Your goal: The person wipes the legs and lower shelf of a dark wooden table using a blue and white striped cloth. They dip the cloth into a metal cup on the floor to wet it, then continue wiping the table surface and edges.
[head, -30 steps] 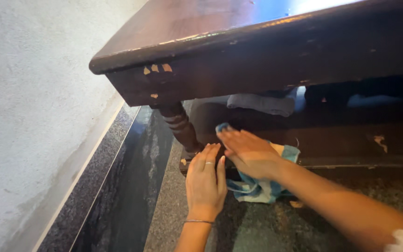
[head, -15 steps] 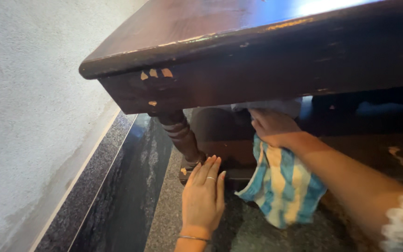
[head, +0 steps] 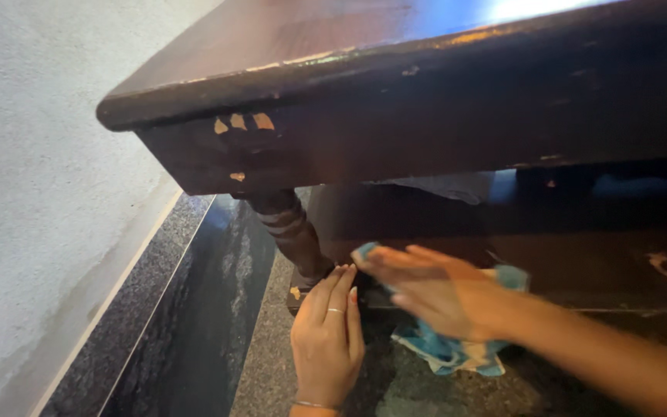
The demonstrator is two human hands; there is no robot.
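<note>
Flat and open, the left hand (head: pixel 326 340) rested palm-down on the granite floor (head: pixel 272 363), gripping nothing. Just beside it, the right hand (head: pixel 434 289), fingers extended, pressed a blue striped cloth (head: pixel 445 351) against the lower rail (head: pixel 580 270). Beyond stood the turned leg (head: pixel 287 228) under the dark wooden worktop (head: pixel 310 46).

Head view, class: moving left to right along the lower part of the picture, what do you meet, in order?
White wall → dark stone floor strip → turned table leg → left hand → right hand pressing a blue striped cloth → lower wooden shelf.
</note>
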